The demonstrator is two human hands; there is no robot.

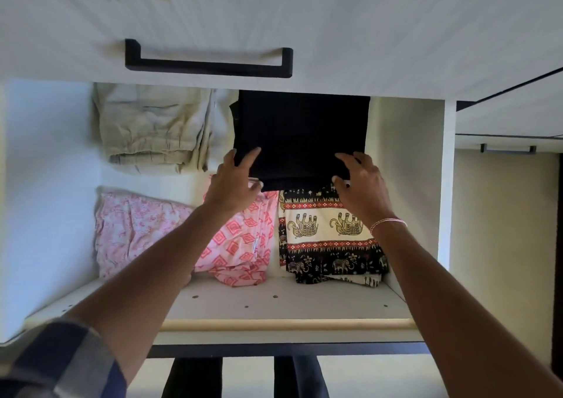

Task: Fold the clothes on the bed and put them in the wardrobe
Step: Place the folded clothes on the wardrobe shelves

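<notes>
Black folded garment (300,135) lies deep on the wardrobe shelf (274,304), at 12 o'clock of the elephant-print cloth (329,233), each grip, left hand (234,183) and right hand (362,183), pinching a near corner: stowing looks nearly done, release likely next.

Pink string bracelet (388,223) (right wrist); navy-grey checked sleeve (61,364) left.
</notes>
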